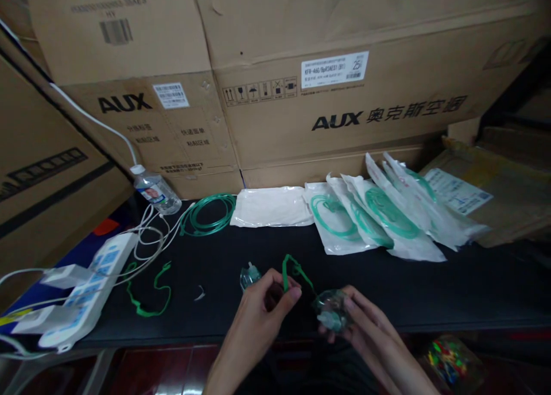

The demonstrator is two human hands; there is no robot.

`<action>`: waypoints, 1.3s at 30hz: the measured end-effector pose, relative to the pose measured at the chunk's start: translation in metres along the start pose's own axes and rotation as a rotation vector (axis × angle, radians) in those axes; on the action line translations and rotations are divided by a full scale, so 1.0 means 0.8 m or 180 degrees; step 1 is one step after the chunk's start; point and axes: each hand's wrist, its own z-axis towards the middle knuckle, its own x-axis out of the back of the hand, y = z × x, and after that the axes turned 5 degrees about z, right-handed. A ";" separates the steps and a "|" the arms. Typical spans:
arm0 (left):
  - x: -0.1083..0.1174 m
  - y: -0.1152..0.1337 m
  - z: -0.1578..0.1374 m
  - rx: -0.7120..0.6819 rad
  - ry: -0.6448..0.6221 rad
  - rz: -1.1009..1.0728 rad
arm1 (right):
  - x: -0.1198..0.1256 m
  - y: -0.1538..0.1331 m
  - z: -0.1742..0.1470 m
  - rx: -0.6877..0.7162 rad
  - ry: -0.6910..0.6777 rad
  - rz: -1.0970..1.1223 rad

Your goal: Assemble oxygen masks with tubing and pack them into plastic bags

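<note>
A clear green-tinted oxygen mask [331, 312] is gripped in my right hand [361, 320], its fingers closed round the far rim. From the mask a green elastic strap [297, 263] loops up and over to my left hand [267, 303], which pinches its other end between thumb and fingers. A second clear mask [249, 276] lies on the black table just behind my left hand, partly covered by it. Farther left, a loose green strap [150, 312] lies curled on the table, with a small white scrap [199, 293] nearer to me.
Several bagged tubing sets [336, 240] lie at the back right beside a white packet [273, 206] and coiled green tubing [210, 214]. A power strip [92, 286], white cables and a plastic bottle [157, 191] occupy the left. Large cardboard boxes [275, 131] stand behind.
</note>
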 end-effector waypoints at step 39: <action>-0.054 -0.008 0.037 0.0279 0.0164 -0.0311 | 0.005 0.045 0.025 0.2602 0.1116 -0.3338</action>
